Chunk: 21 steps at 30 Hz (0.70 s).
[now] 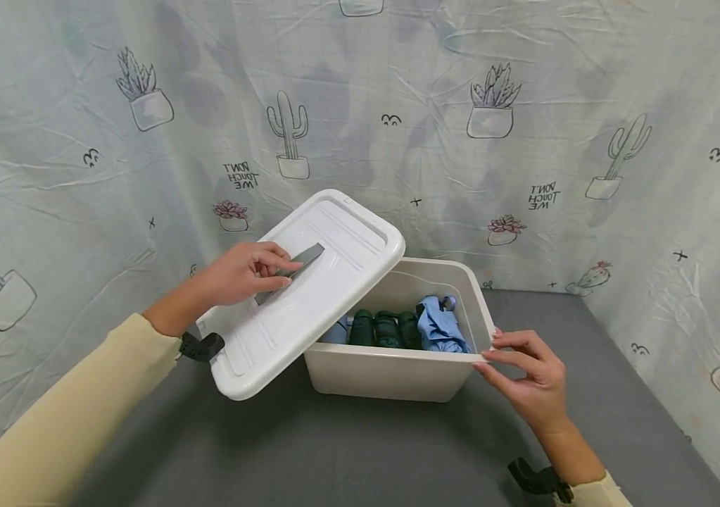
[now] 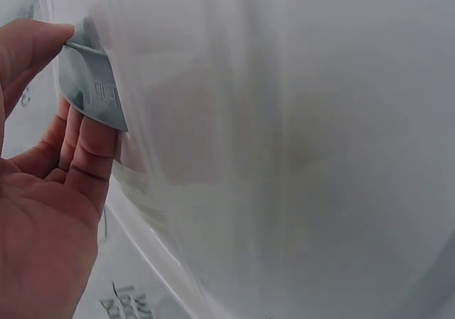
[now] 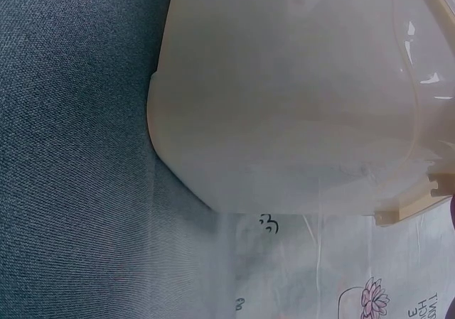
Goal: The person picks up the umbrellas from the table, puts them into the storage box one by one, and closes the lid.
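Note:
My left hand pinches the grey handle in the middle of a white plastic lid. The lid slants over the left part of an off-white storage bin, hiding that end. In the left wrist view, thumb and fingers lie on opposite sides of the handle. At the bin's front right corner, my right hand grips the rim between thumb and fingers. Inside are several dark green rolled bundles and a crumpled light blue cloth bundle. The right wrist view shows the bin's outer wall.
The bin stands on a grey cloth-covered surface. Behind and at both sides hangs a pale curtain printed with potted cacti, close to the bin's back. Dark straps circle both wrists.

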Motion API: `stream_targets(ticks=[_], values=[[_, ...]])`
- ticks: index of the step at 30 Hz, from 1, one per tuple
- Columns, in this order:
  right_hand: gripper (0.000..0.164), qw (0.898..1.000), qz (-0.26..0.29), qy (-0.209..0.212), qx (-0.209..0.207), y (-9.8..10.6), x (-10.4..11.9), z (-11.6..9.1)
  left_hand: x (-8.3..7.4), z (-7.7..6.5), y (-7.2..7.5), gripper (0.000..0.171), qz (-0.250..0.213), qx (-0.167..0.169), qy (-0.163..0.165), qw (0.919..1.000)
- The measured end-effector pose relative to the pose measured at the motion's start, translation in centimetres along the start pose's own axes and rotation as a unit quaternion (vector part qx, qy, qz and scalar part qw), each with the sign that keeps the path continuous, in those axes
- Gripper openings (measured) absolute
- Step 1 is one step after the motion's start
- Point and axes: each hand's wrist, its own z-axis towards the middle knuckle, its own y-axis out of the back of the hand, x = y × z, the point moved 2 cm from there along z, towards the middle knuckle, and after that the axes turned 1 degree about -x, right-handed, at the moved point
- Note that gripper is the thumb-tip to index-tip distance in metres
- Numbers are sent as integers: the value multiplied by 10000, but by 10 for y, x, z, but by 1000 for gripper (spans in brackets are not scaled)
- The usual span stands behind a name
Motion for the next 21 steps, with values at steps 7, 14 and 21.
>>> stream_targets(ticks=[7,14,21], values=[[22,10000,-31,-50,7,0,0,-1,-23,19,-6,34,303,210,-357,9987],[20,10000,39,-71,-8,0,0,-2,-41,40,-12,32,110,448,-693,9965],[19,9999,155,47,-40,0,-1,-2,-61,60,-20,30,349,890,-1208,9881]])
